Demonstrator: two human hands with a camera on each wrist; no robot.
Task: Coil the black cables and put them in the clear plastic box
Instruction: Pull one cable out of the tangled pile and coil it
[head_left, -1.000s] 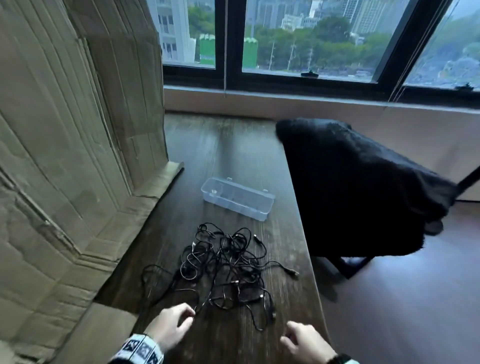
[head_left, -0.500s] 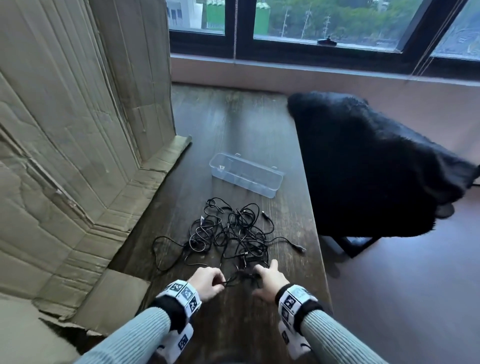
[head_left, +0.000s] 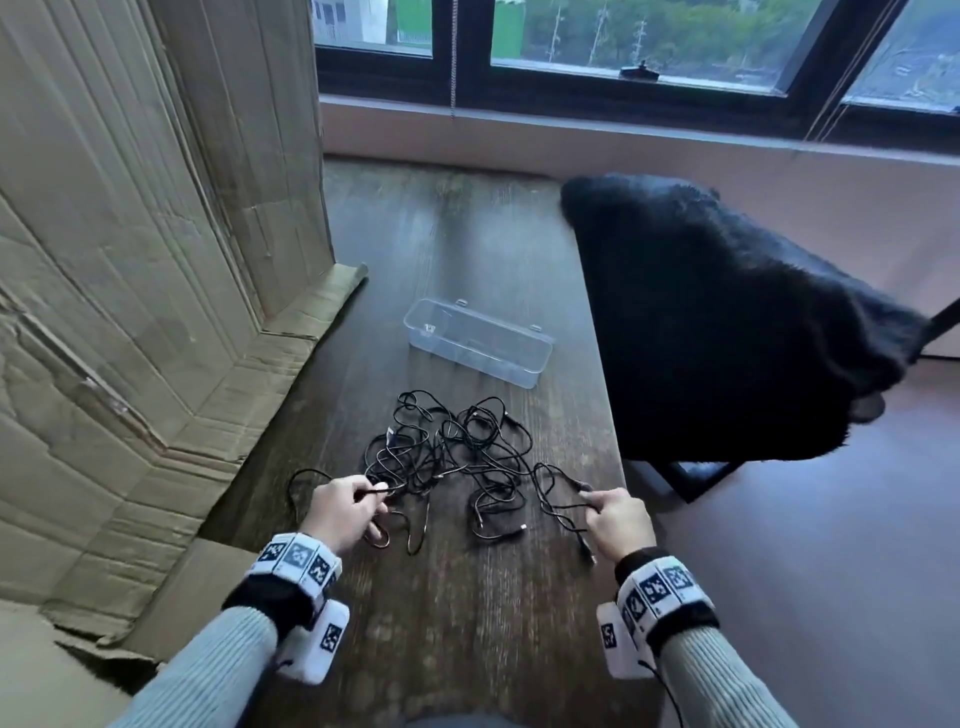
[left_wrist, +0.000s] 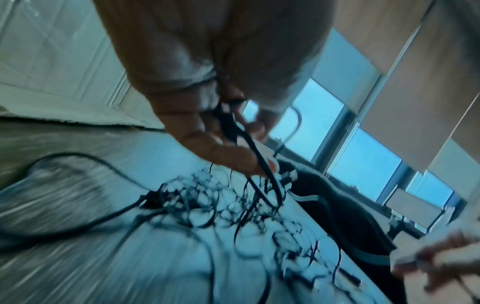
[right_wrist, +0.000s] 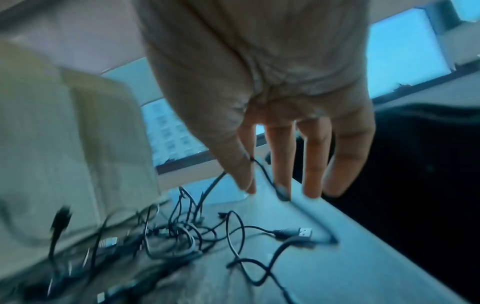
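Black cables lie in one loose tangle on the worktop, near edge; individual cables cannot be separated by eye, count unclear. Left hand at the tangle's left side, grip clamped on a cable strand between thumb and curled fingers; the left wrist view confirms the strand running through the fingers, though blurred. Right hand at the tangle's right side, thumb and forefinger pinching a thin strand; in the right wrist view the other three fingers hang straight, and a USB plug shows on the worktop, unreadable from the head camera.

Clear plastic box sits open beyond the tangle, apart from it; contents hard to judge through the walls, no cable seen inside.

Cardboard stands at left. Black fabric-draped chair at right; its frame mostly hidden.
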